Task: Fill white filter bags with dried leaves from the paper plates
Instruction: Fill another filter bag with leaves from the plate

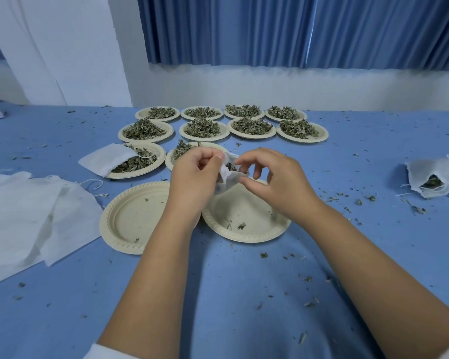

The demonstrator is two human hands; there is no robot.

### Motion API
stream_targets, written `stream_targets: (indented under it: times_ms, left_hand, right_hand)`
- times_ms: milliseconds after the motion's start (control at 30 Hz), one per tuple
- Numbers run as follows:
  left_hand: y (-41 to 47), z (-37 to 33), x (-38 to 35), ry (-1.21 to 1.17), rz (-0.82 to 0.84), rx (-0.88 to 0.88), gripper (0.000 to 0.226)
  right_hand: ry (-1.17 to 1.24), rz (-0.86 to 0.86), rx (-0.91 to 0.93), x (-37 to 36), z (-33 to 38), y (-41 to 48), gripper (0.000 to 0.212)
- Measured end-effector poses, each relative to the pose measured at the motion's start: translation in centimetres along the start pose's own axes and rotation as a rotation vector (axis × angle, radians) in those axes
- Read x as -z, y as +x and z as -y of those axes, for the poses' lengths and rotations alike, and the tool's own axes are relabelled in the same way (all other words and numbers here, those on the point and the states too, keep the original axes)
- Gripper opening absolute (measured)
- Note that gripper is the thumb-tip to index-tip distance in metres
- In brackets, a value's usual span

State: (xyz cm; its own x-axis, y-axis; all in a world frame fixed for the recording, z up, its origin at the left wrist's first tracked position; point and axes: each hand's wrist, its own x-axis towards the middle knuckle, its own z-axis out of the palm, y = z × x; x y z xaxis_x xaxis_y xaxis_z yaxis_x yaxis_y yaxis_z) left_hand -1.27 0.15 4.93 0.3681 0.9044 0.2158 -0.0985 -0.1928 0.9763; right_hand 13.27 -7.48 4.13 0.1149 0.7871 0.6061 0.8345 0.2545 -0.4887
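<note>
My left hand (192, 174) grips a white filter bag (226, 174) by one side of its mouth, above a nearly bare paper plate (246, 218). My right hand (272, 180) pinches the other side of the mouth; dark dried leaves show inside the opening. A second bare plate (132, 218) lies to the left. Behind my hands a plate with leaves (182, 151) is partly hidden. Another plate (151, 164) holds leaves and a white bag (106, 159) lying half on it. Several heaped plates (252, 126) stand in two rows at the back.
Flat unfilled bags (29, 216) lie in a pile at the left on the blue tablecloth (244, 294). Filled bags (436, 177) lie at the right edge. Leaf crumbs are scattered over the cloth. A white wall and blue curtains stand behind the table.
</note>
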Motion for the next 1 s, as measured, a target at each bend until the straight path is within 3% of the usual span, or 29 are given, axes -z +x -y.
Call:
stream_targets:
  times_ms: [200,533,833,1000]
  left_hand:
    - [0.02,-0.05,-0.07,0.047,0.036,0.002,0.013]
    - [0.19,0.14,0.16,0.02,0.004,0.012,0.014]
    - [0.03,-0.04,-0.08,0.019,0.072,0.029,0.013]
    - [0.03,0.1,0.06,0.058,0.056,0.005,0.014]
  right_hand:
    - [0.097,0.026,-0.054,-0.29,-0.16,-0.1,0.022]
    - [-0.029,0.025,0.001,-0.16,-0.68,-0.02,0.024]
    - [0.127,0.106,-0.093,-0.38,-0.4,-0.21,0.022]
    - [0.022,0.137,-0.14,-0.48,-0.33,-0.29,0.03]
